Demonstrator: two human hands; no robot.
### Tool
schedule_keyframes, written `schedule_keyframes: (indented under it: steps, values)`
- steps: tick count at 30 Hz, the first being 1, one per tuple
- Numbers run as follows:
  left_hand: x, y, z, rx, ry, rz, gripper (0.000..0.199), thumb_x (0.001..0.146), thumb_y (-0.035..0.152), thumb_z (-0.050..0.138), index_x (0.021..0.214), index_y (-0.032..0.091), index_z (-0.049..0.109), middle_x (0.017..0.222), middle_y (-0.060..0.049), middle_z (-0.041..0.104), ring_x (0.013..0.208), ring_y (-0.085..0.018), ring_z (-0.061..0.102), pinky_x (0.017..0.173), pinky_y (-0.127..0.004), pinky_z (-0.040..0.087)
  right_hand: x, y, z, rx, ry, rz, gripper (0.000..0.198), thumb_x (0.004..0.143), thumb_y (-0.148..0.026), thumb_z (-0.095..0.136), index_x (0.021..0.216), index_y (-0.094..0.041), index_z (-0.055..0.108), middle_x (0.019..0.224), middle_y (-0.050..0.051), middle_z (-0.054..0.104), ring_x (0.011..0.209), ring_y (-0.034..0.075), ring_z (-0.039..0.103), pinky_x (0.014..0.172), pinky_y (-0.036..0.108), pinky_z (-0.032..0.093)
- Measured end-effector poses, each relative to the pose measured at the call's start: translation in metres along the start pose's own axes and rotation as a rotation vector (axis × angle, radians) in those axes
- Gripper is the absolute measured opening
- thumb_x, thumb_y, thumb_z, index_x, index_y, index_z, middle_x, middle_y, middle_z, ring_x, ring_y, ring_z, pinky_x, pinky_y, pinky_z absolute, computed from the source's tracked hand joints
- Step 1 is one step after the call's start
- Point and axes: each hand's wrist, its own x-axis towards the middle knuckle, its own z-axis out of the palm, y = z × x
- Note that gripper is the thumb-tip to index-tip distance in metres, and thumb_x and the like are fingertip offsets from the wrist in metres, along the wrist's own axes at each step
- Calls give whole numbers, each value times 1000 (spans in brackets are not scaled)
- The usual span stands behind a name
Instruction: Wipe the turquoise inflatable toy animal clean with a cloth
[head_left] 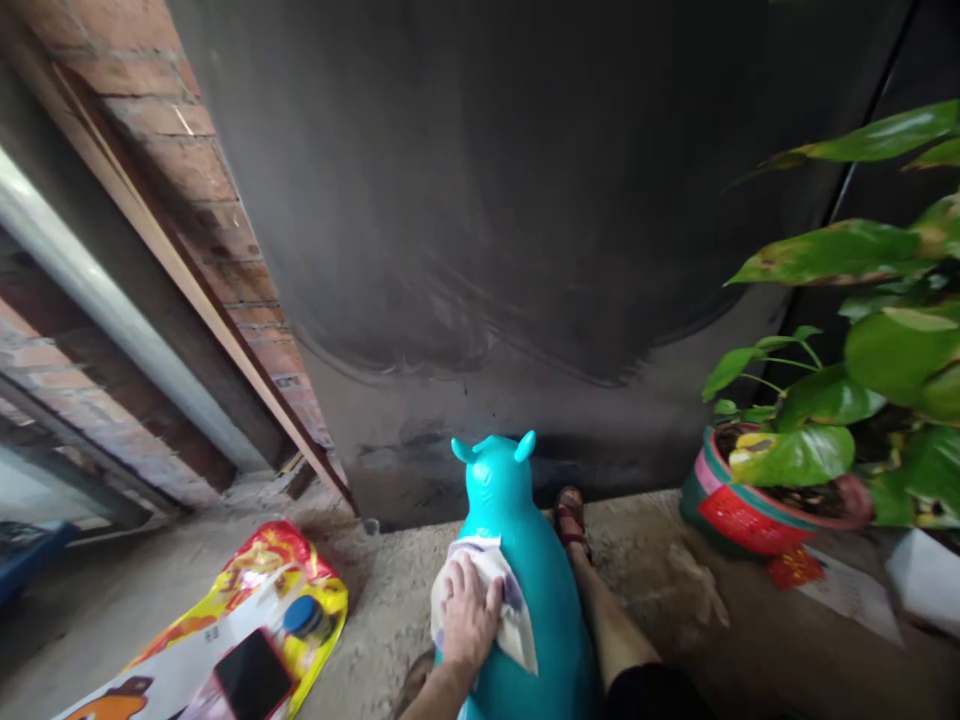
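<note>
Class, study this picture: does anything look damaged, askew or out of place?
Yes. The potted plant has leaves with yellow-brown, dried patches, which suggests damage. A phone lies on a colourful plastic bag on the ground. The left hand presses a cloth on the teal toy animal.

Bare floor [390, 590] lies open between the toy [525, 570] and the printed bag [225, 630]. The wall [480, 250] blocks ahead; the plant pot [742, 500] crowds the floor's right side.
</note>
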Motion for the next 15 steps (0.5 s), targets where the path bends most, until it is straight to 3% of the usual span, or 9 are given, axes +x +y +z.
schedule_keyframes:
  steps: [2,4,7,9,12,15]
  values:
    - [-9,-2,0,93,-45,60,68,93,50,38,149,12,33,158,-19,33,146,-37,30,110,-53,43,0,4,2,15,8,9,55,89,-57,46,138,-33,49,122,1,67,132,32,51,99,56,52]
    - [-31,-24,3,203,-36,292,62,92,49,42,149,24,36,160,-12,31,147,-35,29,110,-51,44,0,10,6,35,9,15,57,87,-56,51,139,-31,48,126,3,65,130,32,52,100,57,51]
    - [-68,-74,10,340,171,780,66,86,60,52,146,36,39,152,-7,45,142,-32,40,103,-43,48,1,20,11,75,4,16,53,90,-53,47,140,-35,46,129,1,63,129,28,53,100,53,52]
    - [-82,-97,14,403,326,966,68,84,64,54,145,37,40,143,-7,57,138,-29,45,99,-37,48,1,26,14,104,12,20,50,93,-51,37,140,-37,45,128,-2,63,131,27,52,100,52,52]
    - [-79,-93,8,402,376,1049,68,85,62,54,146,35,39,144,-7,55,140,-30,43,101,-38,46,2,33,16,134,20,37,51,94,-49,28,141,-37,45,124,-4,64,134,30,48,101,54,51]
    - [-51,-47,-8,347,204,945,60,90,49,52,147,37,37,157,-5,39,144,-34,36,106,-49,44,4,34,16,138,-8,43,51,94,-54,30,140,-38,46,122,-5,65,135,31,47,101,55,51]
